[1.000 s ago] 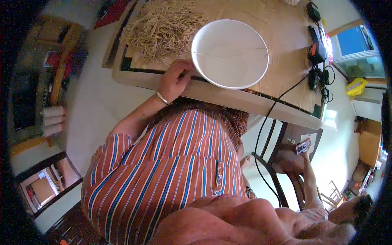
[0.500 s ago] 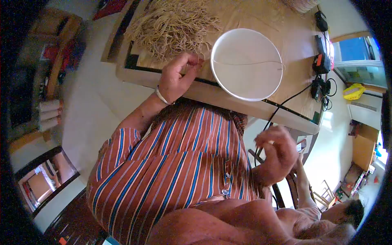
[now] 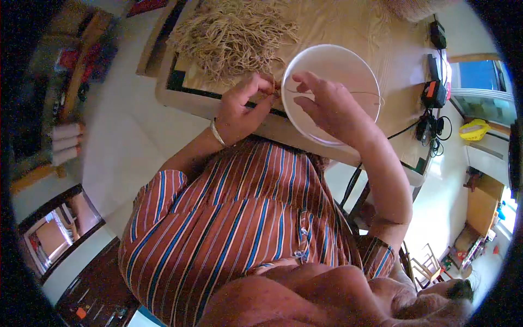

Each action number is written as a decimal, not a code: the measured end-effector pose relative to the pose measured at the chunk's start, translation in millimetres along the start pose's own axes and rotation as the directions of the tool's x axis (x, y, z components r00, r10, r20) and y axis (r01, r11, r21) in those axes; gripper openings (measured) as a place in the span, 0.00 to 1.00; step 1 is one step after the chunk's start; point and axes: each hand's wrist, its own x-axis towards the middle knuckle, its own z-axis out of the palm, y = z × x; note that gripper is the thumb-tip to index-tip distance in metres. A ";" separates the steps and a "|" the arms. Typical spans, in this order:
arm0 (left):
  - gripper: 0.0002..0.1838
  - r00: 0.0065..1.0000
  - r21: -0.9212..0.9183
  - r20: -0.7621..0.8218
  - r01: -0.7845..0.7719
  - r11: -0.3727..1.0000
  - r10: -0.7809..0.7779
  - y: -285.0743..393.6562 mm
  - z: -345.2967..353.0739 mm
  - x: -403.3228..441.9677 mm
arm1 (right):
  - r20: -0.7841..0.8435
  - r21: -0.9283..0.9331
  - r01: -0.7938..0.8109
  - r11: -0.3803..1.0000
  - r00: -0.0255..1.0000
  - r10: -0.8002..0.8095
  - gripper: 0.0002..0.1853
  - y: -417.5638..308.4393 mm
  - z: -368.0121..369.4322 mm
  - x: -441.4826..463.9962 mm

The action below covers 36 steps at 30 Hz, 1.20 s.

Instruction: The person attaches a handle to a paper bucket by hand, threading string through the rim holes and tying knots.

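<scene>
My left hand [image 3: 245,106] is at the table's front edge, its thumb and fingertips pinched together on the end of a thin tan strand [image 3: 359,93]. The strand stretches from there across the mouth of a white bucket [image 3: 376,82] to its right rim. Over the bucket is my right hand [image 3: 329,103], with thumb and forefinger apart on either side of the strand; whether they touch it I cannot tell. A tangled heap of tan strands [image 3: 234,38] lies just beyond my left hand.
Black adapters and cables [image 3: 435,95] line the right side of the wooden table [image 3: 348,22]. A bundle of pale fibres [image 3: 417,8] sits at the far right corner. Another person [image 3: 447,294] is at the lower right.
My right hand has risen from beside my body, forward and leftward, to over the bucket. My left hand stays nearly in place, pinching.
</scene>
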 end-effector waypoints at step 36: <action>0.05 0.997 -0.132 -0.004 0.070 0.989 -0.071 6.9 10.5 45.8 | -0.286 -0.218 0.038 0.975 0.953 -0.101 0.13 28.5 -31.5 -42.1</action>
